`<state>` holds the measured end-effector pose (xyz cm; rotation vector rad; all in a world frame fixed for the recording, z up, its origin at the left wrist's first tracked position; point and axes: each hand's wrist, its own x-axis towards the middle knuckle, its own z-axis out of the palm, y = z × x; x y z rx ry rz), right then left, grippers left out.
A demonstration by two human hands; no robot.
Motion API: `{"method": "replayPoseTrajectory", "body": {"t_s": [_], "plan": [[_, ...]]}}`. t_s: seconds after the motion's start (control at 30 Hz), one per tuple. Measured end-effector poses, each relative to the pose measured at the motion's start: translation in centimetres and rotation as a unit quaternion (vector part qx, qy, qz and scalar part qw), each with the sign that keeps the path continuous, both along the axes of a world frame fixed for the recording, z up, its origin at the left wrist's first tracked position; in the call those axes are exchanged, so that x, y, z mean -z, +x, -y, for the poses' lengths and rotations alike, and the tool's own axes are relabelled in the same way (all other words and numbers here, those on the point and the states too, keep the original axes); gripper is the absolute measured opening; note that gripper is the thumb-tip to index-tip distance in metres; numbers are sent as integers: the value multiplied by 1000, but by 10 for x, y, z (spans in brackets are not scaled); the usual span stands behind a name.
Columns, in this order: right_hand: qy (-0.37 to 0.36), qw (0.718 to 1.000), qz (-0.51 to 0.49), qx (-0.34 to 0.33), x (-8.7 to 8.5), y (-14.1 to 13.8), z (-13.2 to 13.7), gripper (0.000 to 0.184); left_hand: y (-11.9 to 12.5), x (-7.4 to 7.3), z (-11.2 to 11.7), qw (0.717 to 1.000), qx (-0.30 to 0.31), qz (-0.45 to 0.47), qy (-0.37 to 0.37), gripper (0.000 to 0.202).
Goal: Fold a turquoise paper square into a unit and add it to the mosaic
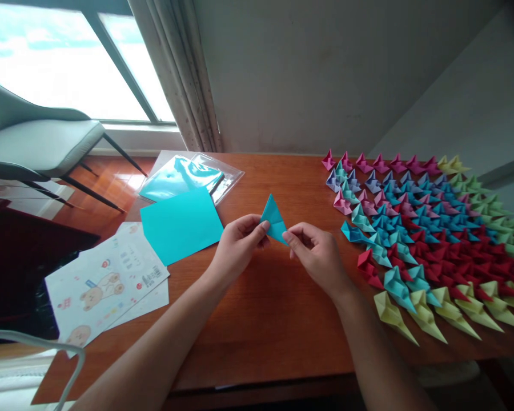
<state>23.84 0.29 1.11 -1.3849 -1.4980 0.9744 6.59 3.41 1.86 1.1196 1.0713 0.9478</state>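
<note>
A small teal paper piece [273,219], folded into a pointed triangle, is held just above the wooden table [257,319]. My left hand [239,245] pinches its left edge and my right hand [317,252] pinches its lower right corner. Both hands have their fingers closed on the paper. A flat teal sheet [180,225] lies on the table just left of my left hand.
Several folded paper pieces [428,234] in pink, blue, red, green and yellow lie in rows at the right. A clear plastic bag with teal paper [188,174] sits at the back. Printed sheets with a bear drawing [105,282] lie at the left. A grey chair [38,142] stands by the window.
</note>
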Motion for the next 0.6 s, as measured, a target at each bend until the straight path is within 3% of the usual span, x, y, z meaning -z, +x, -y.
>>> {"method": "replayPoseTrajectory", "body": {"t_s": [0.1, 0.2, 0.37, 0.6], "plan": [[-2, 999, -33, -4, -1, 0, -1, 31, 0, 0, 0, 999, 14, 38, -29, 23], [-4, 998, -67, 10, 0, 0, -3, 22, 0, -1, 0, 997, 33, 62, -46, 22], [-4, 996, -85, 8, 2, 1, -4, 17, 2, -2, 2, 997, 60, 38, -28, 23], [-14, 995, -98, 7, 0, 1, -3, 21, 1, -1, 1, 998, 49, 29, -33, 25]]}}
